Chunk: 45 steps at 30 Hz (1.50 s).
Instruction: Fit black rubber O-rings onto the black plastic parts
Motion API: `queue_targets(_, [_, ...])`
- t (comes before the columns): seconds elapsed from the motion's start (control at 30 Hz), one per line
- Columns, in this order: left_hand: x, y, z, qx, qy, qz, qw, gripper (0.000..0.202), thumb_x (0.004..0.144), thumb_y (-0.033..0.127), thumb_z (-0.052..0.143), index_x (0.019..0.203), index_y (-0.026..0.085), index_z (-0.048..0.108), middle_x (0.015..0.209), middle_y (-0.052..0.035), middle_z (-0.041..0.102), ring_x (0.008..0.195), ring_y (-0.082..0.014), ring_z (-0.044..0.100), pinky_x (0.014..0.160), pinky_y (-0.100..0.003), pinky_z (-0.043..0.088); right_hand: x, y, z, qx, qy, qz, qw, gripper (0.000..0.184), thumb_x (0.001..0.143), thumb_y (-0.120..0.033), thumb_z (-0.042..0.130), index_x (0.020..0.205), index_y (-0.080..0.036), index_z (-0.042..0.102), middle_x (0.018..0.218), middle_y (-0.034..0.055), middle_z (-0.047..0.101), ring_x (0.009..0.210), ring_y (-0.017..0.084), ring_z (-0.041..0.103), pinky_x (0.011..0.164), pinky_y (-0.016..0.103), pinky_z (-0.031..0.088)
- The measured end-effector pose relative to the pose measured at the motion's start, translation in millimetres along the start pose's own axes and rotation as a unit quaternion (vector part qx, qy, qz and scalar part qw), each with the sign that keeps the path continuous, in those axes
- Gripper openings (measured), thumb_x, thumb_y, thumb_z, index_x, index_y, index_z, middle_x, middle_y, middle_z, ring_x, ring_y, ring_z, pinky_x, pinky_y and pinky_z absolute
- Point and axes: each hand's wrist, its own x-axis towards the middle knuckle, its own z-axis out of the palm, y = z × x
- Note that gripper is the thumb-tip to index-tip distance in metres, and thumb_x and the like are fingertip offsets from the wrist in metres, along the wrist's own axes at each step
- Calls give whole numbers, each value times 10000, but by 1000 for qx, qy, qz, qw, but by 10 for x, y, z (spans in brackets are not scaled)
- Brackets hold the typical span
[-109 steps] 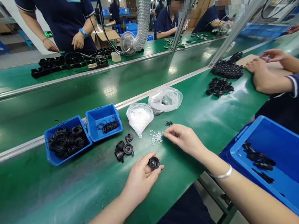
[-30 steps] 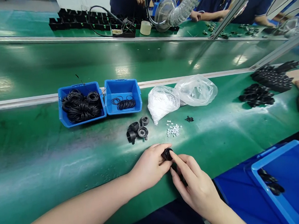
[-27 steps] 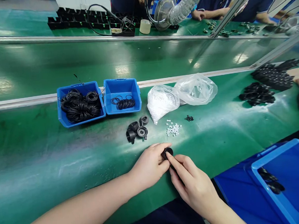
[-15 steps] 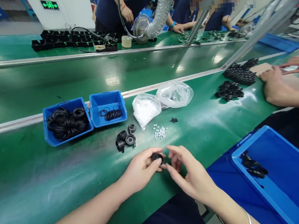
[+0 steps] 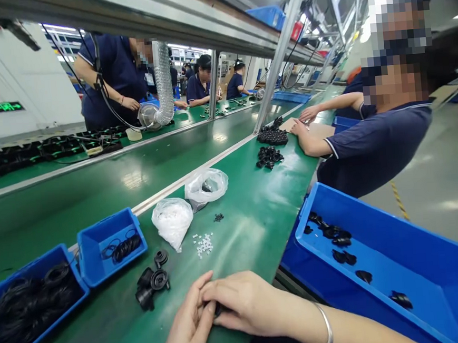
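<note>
My left hand (image 5: pixel 190 322) and my right hand (image 5: pixel 245 303) meet low in the middle of the view, over the bench edge. Between their fingers is a small round black plastic part (image 5: pixel 216 309), mostly covered. The left fingers are closed around it, and the right fingers are bent over it and pressed against it. Just left of my hands stand several black plastic housings (image 5: pixel 154 284) in a cluster. Small white pieces (image 5: pixel 204 245) lie scattered beyond my hands, with a little heap of tiny black pieces (image 5: pixel 219 217) farther out.
Blue bins hold black rubber rings (image 5: pixel 126 249) and bundled black rings (image 5: pixel 29 303). Two plastic bags (image 5: pixel 172 218) stand behind the white pieces. A large blue bin (image 5: pixel 379 265) with black parts is at right. A co-worker's hands (image 5: pixel 302 123) work farther along the bench.
My view has swung up and to the right. The right hand has come from beside the black part onto it, its fingers now closed over it against the left hand.
</note>
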Motion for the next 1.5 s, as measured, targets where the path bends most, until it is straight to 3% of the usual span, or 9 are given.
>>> queue_targets(0.1, [-34,53,67,7,16,-11,1000,604,929,480,491,1440,217,304,1056,-112,705,1045,-244,664,902,-375,528,-35,301,-206,158,65,177,969,365,821,-354,703,1135,-202,595,684,-35,622,572,115,596,536,197,480])
queue_targets(0.17, [-46,103,81,37,13,-5,999,548,944,459,463,1413,202,342,923,-91,703,880,-215,689,816,-357,548,-75,625,-379,201,154,337,907,401,752,-386,754,1075,-185,623,592,-50,580,458,108,544,428,195,444])
queue_targets(0.27, [-35,162,16,167,52,80,981,372,948,363,465,1291,220,490,1151,-140,636,830,-188,672,783,-351,551,-156,1123,-587,185,250,400,862,542,868,-441,579,1305,-139,471,732,23,626,451,118,553,331,198,394])
queue_targets(0.4, [40,175,-215,442,179,230,849,380,913,255,522,1293,240,518,1364,-146,529,1200,-291,555,1006,-483,451,-272,1400,-629,149,318,403,845,700,893,-411,489,1454,-107,200,1142,177,586,708,175,677,419,238,498])
queue_targets(0.53, [161,142,-445,627,275,226,692,407,909,235,520,1305,142,526,1381,-196,530,1318,-373,450,1103,-607,289,-229,1247,-462,114,267,343,893,394,859,-349,550,1191,-137,537,1034,116,640,660,155,643,539,276,523])
queue_targets(0.67, [213,114,-548,701,258,209,631,333,927,239,488,1206,84,584,1292,-223,601,1158,-366,587,1063,-626,319,43,1040,-317,86,188,251,946,133,876,-272,559,899,-186,658,849,39,661,668,147,608,667,294,511])
queue_targets(0.93, [183,169,-528,680,232,221,659,117,934,228,486,958,160,578,986,-102,681,849,-225,666,993,-507,433,489,951,-123,15,148,184,972,105,893,-159,571,832,-188,651,873,38,620,796,163,595,735,280,468])
queue_targets(1.17, [189,154,-528,655,256,239,669,371,922,287,540,1251,127,482,1028,-135,679,973,-272,652,1021,-531,410,450,1017,-48,13,155,225,962,97,905,-216,592,823,-199,642,846,23,626,765,160,599,705,278,458])
queue_targets(1.5, [160,192,-451,616,251,269,697,398,903,203,587,1277,133,472,987,-96,697,949,-243,668,1073,-568,355,473,996,-76,19,155,245,957,108,870,-235,648,772,-189,643,779,14,623,693,154,586,641,270,442])
